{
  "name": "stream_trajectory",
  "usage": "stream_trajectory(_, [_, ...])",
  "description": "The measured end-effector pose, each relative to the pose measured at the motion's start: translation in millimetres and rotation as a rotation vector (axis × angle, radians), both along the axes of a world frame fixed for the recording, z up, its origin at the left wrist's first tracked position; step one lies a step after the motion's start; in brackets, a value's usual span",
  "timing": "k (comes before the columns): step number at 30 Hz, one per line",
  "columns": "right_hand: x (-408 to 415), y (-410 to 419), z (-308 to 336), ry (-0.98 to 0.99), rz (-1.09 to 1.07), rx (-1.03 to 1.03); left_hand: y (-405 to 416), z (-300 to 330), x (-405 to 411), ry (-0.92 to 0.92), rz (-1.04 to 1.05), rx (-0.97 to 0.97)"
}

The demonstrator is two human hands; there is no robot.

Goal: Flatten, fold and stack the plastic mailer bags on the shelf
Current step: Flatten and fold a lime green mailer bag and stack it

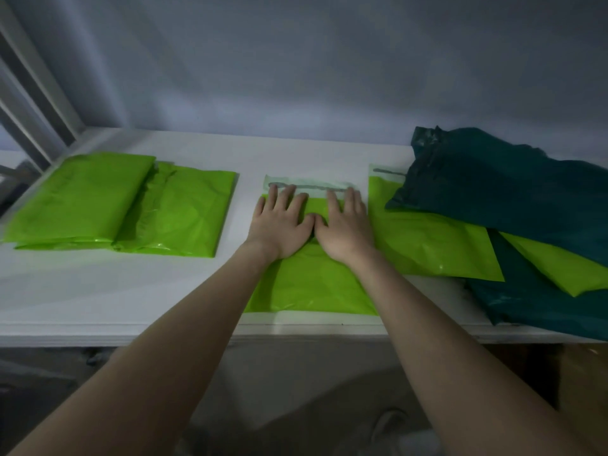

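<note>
1. white shelf [184, 291] under a dim grey wall [296, 77], seen from above; pale window frame [36, 103] at 10 o'clock.
2. left hand [279, 225] and right hand [345, 227] side by side at centre, thumbs touching, fingers straight and slightly spread, palms down. nothing gripped; only pressing.
3. beneath both palms, lime green mailer bag [312, 287], lying flat with near edge at the shelf's front lip and pale adhesive flap [309, 187] at 12 o'clock, fingertips reaching onto the flap.
4. judged step: flattening, with air being pushed out toward the flap end. bag not yet folded.
5. next move likely calls for sweeping outward from centre to 3 and 9 o'clock, then lifting one edge over for the fold while the other palm pins the slippery film against sliding.
6. at 9 o'clock, well apart from the hands, stack of folded green bags [112, 205], two bundles overlapping; probable home for the finished one.
7. at 3 o'clock, just beside the right hand, another unfolded green bag [427, 245], partly covered by crumpled dark teal bags [513, 192]; more teal and green beneath toward 4 o'clock, waiting.
8. no readable writing, brand or label anywhere; only a grey strip along each flap, too dim to make out any print.
</note>
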State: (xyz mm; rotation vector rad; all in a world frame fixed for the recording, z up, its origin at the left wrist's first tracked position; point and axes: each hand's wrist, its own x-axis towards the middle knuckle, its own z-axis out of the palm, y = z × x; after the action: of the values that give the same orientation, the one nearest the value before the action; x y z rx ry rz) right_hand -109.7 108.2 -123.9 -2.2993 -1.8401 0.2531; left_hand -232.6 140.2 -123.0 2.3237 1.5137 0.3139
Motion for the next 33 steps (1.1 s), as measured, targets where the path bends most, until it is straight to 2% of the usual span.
stream_trajectory(4, [0.6, -1.3, 3.3, 0.091, -0.032, -0.004, 2.7, 1.1, -1.7, -0.045, 0.024, -0.045])
stream_trajectory(8, [6.6, -1.0, 10.1, 0.272, -0.011, 0.101, 6.4, 12.8, -10.9, -0.312, 0.02, -0.143])
stream_trajectory(10, [9.8, -4.1, 16.8, 0.312, 0.009, 0.167, 8.5, 17.1, -19.4, -0.385, 0.014, -0.148])
stream_trajectory(13, [15.3, -8.9, 28.5, 0.368, -0.01, 0.211, 9.6, 22.1, -30.7, -0.432, 0.002, -0.045])
stream_trajectory(15, [18.8, -11.2, 33.0, 0.339, -0.037, 0.232, 8.1, 24.6, -37.3, -0.429, 0.046, 0.028])
stream_trajectory(19, [23.8, -22.2, 40.0, 0.373, -0.143, 0.192, 2.9, 28.8, -47.8, -0.401, 0.204, 0.017])
stream_trajectory(23, [28.9, -34.1, 42.4, 0.434, -0.212, 0.084, 0.5, 36.2, -56.2, -0.332, 0.29, -0.204])
stream_trajectory(25, [30.2, -37.9, 43.3, 0.443, -0.238, 0.044, 0.0, 38.3, -58.0, -0.375, 0.328, -0.319])
stream_trajectory(33, [29.6, -38.2, 45.8, 0.616, -0.334, -0.042, -11.6, 52.4, -49.9, -0.938, 0.42, -0.729])
